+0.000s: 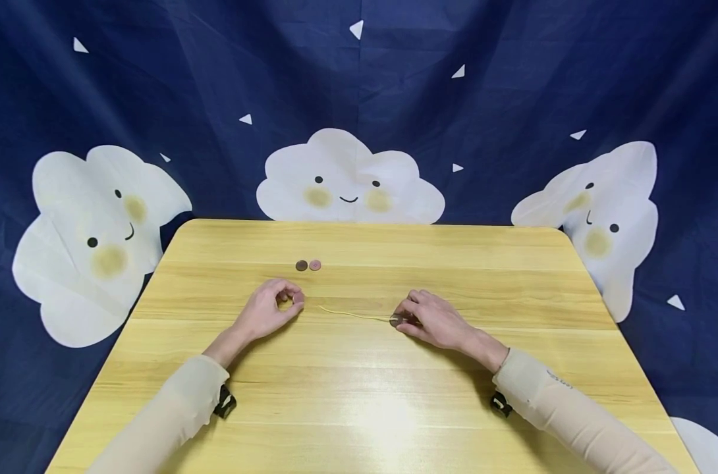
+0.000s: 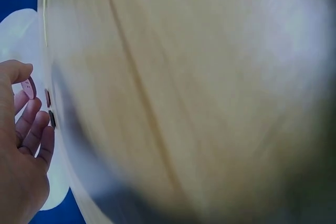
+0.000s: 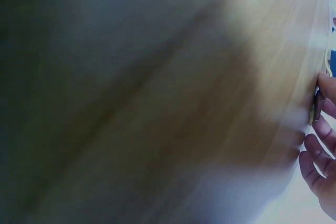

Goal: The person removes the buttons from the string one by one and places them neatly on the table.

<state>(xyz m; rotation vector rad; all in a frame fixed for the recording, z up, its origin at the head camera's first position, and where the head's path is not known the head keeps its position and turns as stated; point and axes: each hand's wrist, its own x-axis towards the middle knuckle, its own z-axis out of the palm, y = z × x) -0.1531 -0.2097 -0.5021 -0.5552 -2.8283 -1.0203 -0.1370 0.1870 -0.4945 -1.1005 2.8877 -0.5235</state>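
Note:
My left hand (image 1: 270,308) pinches a pink button (image 2: 29,87) between thumb and forefinger, above the table left of centre. Small holes show in the button's face in the left wrist view. On the right, my right hand (image 1: 435,319) pinches a dark brown button (image 1: 396,320) at its fingertips. A thin yellow string (image 1: 353,315) runs left from that button along the table, its free end lying short of my left hand. How the string passes through the brown button is too small to tell.
Behind my left hand, a dark brown button (image 1: 302,265) and a pink button (image 1: 315,265) lie side by side on the wooden table (image 1: 359,382). A dark blue cloth (image 1: 359,79) with white clouds hangs beyond the table's far edge.

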